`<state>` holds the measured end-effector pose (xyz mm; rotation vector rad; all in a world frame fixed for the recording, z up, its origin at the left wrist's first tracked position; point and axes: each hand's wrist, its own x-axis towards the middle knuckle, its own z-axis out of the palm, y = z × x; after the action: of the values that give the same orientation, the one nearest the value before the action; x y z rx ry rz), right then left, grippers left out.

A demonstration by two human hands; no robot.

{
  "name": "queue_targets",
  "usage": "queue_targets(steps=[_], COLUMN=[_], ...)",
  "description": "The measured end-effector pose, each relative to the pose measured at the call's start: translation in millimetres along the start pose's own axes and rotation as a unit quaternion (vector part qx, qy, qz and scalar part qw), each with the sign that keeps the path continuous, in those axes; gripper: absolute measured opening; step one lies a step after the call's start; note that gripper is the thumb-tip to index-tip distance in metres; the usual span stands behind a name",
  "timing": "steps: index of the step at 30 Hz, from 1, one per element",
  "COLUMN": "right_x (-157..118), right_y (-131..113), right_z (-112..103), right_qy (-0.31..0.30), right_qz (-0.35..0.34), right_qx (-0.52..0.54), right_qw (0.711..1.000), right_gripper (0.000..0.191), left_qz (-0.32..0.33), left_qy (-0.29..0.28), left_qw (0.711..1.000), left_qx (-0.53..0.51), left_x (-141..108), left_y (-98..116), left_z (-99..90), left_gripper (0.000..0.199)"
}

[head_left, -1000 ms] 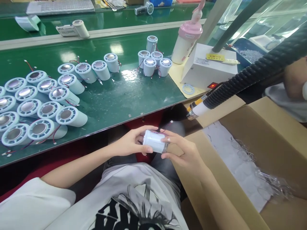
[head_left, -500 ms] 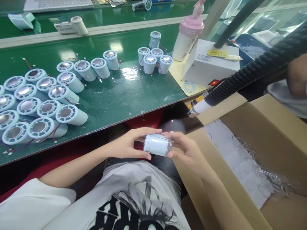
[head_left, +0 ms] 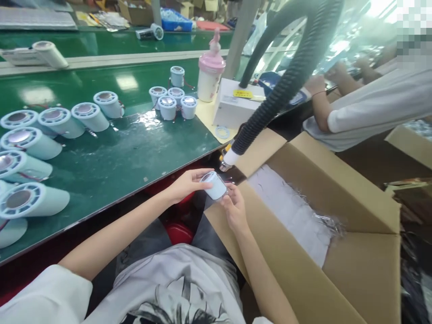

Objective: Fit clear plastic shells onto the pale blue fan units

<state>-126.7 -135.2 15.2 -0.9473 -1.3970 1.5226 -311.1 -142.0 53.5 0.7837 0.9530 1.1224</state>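
A light-blue cylinder with clear plastic around its lower end is held in front of me, tilted, its ringed end up and to the left. My left hand is closed on the upper end, with the thumb across its side. At the lower right end, the fingers of my right hand grip the plastic edge. Just above the cylinder is the nozzle of a black corrugated hose; they look close, but I cannot tell the gap.
Several similar cylinders with thin wires stand on the green table. A white box and pink-lidded bottle stand behind. An open carton with white lining is at my right; another person's arm lies beyond.
My view has turned right, so the table's things sit further left. The cylinder has gone from nearly level to tilted, ringed end up, and is nearer the nozzle. Both hands keep hold.
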Motion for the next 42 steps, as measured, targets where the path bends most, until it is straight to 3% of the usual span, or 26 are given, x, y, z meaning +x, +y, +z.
queue_targets(steps=[4, 9, 16, 19, 22, 31, 38, 42], right_x=[9, 13, -2, -14, -22, -30, -32, -30], right_y=[6, -2, -33, -51, -67, -81, -94, -99], right_z=[-6, -5, -3, -2, 0, 8, 14, 19], right_qy=[0.026, -0.005, -0.135, -0.189, -0.209, -0.252, -0.241, -0.233], right_qz=[-0.010, -0.020, -0.067, -0.139, -0.156, 0.002, 0.109, 0.165], right_qx=[0.017, 0.022, -0.049, -0.144, -0.187, -0.072, -0.018, 0.022], right_qw=[0.999, 1.000, 0.987, 0.961, 0.947, 0.965, 0.964, 0.958], right_gripper=[0.053, 0.055, 0.045, 0.041, 0.039, 0.038, 0.038, 0.042], left_qz=[-0.001, 0.005, 0.032, 0.057, 0.067, 0.133, 0.198, 0.195], left_qy=[-0.020, -0.020, -0.096, -0.112, -0.123, -0.114, -0.132, -0.135], left_qw=[1.000, 0.999, 0.991, 0.979, 0.966, 0.921, 0.890, 0.888], left_qx=[0.023, 0.039, 0.089, 0.159, 0.219, 0.347, 0.390, 0.394], left_x=[18, 9, -43, -70, -90, -111, -111, -113], left_y=[6, 13, 23, 29, 36, 46, 47, 46], left_z=[7.2, -0.5, -18.7, -17.0, -11.2, -5.7, -7.5, -8.3], left_gripper=[0.058, 0.060, 0.066, 0.085, 0.080, 0.076, 0.082, 0.082])
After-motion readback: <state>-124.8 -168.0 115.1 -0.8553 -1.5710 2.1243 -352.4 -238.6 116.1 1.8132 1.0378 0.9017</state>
